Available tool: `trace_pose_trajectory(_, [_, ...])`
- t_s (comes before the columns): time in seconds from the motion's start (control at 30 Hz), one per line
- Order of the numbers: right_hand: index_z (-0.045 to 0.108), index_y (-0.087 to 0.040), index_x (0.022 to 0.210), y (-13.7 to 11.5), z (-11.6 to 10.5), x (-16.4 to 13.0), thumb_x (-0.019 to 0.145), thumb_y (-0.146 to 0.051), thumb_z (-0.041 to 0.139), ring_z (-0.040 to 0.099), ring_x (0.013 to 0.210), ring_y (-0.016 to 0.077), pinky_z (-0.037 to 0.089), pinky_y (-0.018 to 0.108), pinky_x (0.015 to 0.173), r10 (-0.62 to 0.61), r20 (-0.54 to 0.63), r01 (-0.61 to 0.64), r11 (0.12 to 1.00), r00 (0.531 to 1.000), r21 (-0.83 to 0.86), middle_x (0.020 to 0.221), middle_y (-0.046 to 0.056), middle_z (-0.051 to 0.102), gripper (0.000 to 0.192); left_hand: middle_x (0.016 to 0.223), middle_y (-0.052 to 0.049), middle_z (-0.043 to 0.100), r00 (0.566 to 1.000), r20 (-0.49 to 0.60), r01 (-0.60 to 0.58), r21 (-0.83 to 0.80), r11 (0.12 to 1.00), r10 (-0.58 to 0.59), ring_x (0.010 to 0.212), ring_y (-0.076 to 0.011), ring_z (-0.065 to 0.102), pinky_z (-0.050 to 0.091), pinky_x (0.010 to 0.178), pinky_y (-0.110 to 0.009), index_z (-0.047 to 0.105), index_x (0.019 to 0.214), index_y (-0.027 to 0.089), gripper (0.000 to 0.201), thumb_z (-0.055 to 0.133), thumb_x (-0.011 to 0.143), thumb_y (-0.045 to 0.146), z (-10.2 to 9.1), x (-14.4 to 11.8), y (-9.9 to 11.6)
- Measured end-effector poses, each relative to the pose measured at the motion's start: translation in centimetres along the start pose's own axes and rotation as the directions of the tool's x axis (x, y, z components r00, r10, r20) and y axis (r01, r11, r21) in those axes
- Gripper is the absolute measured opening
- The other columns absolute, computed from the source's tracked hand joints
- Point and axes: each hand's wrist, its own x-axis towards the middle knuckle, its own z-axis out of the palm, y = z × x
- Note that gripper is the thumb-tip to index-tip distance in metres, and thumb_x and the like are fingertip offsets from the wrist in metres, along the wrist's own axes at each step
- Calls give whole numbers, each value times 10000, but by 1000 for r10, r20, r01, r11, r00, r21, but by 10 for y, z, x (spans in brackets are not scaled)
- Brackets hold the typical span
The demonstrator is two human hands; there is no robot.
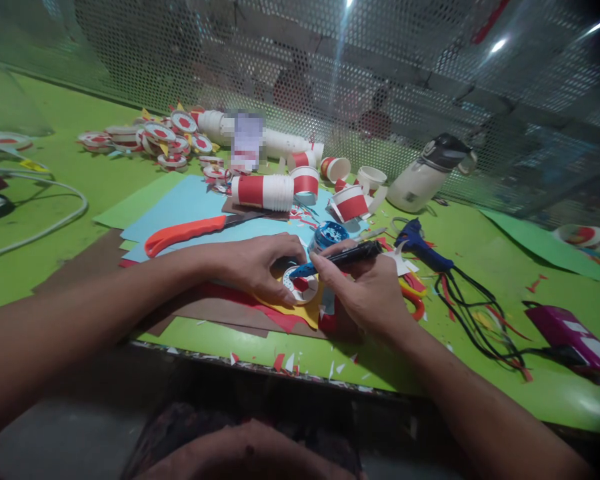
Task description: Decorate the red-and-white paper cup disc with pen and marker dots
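In the head view, the right hand (367, 290) grips a black marker (347, 257) with a blue tip, its long axis running nearly level from upper right down to lower left, tip pointing left onto a small white and red paper disc (300, 287). The left hand (257, 263) is curled around that disc, pinning it on a yellow paper scrap (307, 310) near the green table's (55, 260) front edge. Just behind lie a blue glitter pot (329, 235), orange-handled scissors (190, 232) and a blue glue gun (420, 243).
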Motion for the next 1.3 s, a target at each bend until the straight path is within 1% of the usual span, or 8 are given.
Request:
trace_pose_trajectory(0.2, [688,-187,746,1,0,0,849,-337,727,670,566,151,543,271,567,-22,6,22,999,1000,-43,640,-2,722,186,1099,-55,592,1000,-1,4,0,1000,-4,975,-224,560,475,881,-343,618,1115,197,458,778,767,449,0,0,-1])
trace_pose_trajectory(0.37, [685,-180,741,3,1,-1,863,-340,721,667,565,151,526,270,570,-25,21,25,999,999,-46,636,4,721,204,1111,-63,592,1000,2,3,-2,1000,-3,972,-230,570,476,880,-349,620,1123,198,466,778,768,454,0,0,-3])
trace_pose_trajectory(0.6, [666,-184,683,3,-1,1,859,-365,708,618,534,141,479,263,531,-6,29,8,998,1000,-68,588,-5,686,255,1108,-63,589,1000,0,-15,23,1000,15,992,-237,565,470,875,-347,621,1129,194,464,770,771,448,0,1,-2])
trace_pose_trajectory(0.8, [656,-177,652,4,1,2,858,-395,693,557,513,127,449,258,508,38,28,-36,998,999,-59,557,-9,635,302,1076,-63,570,1000,7,-15,40,999,15,982,-238,559,466,850,-345,614,1155,179,492,755,779,463,0,1,-2])
trace_pose_trajectory(0.97, [657,-177,667,6,1,3,866,-384,690,576,541,134,476,260,534,63,48,-62,998,997,-33,584,1,648,289,1073,-61,564,1000,5,-5,37,999,5,973,-236,554,465,842,-348,611,1138,175,500,759,767,476,0,1,-2])
trace_pose_trajectory(1.07, [652,-177,654,7,0,3,870,-373,689,579,535,138,470,256,518,100,55,-98,995,993,-35,571,4,647,294,1044,-51,552,1000,3,11,33,999,-11,940,-225,553,468,813,-336,604,1120,176,490,760,763,475,1,1,-2])
trace_pose_trajectory(1.2, [654,-176,641,4,0,3,841,-349,719,564,503,127,453,245,492,117,8,-117,993,993,-21,543,-8,623,272,1047,-53,556,1000,1,13,32,999,-13,939,-225,556,469,813,-334,601,1120,175,492,760,767,478,1,1,-2])
trace_pose_trajectory(1.3, [675,-179,672,0,-2,4,815,-329,741,588,516,128,482,239,500,105,-93,-101,994,990,52,575,-8,648,217,1117,-68,567,1000,-1,12,58,998,-12,1010,-245,553,461,882,-354,590,1169,179,537,770,769,490,1,1,-3])
